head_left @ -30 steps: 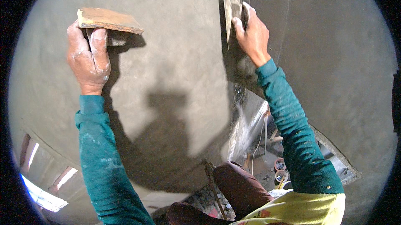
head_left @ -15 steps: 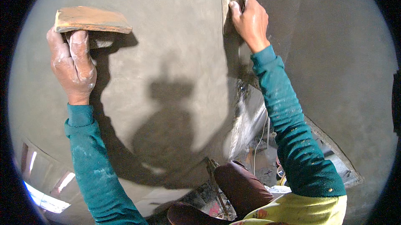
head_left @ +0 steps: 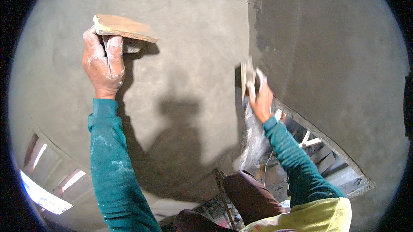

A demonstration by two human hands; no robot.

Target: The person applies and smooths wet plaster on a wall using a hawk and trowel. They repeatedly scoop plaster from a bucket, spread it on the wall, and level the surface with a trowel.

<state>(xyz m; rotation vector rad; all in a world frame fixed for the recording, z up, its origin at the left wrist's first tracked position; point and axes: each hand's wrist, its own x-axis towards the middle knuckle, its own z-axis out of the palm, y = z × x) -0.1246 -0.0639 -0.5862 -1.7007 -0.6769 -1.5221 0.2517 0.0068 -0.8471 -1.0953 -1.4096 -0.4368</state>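
Note:
My left hand [head_left: 103,68], whitened with dried plaster, is closed around the grip beneath a wooden float [head_left: 125,27]. The float's orange-brown board is raised in front of the grey plastered wall [head_left: 202,29]; whether it touches the wall cannot be told. Toward the right, my right hand [head_left: 262,98] grips a pale, flat plastering trowel [head_left: 245,77], somewhat blurred. Its long face stands upright along the wall's vertical corner edge, just above the lower opening. Fingers partly hide its handle.
A darker plastered wall face [head_left: 335,60] meets the corner on the right. Below it, a sloping-edged opening [head_left: 318,146] shows rubble, boards and a hanging cable. My bent knee [head_left: 249,197] is beneath. Bright slots [head_left: 71,180] show at lower left. My shadow falls across the wall.
My right hand has swept the trowel down along the corner edge, from the top of the view to about mid-height. The left hand and its float have shifted right and slightly down.

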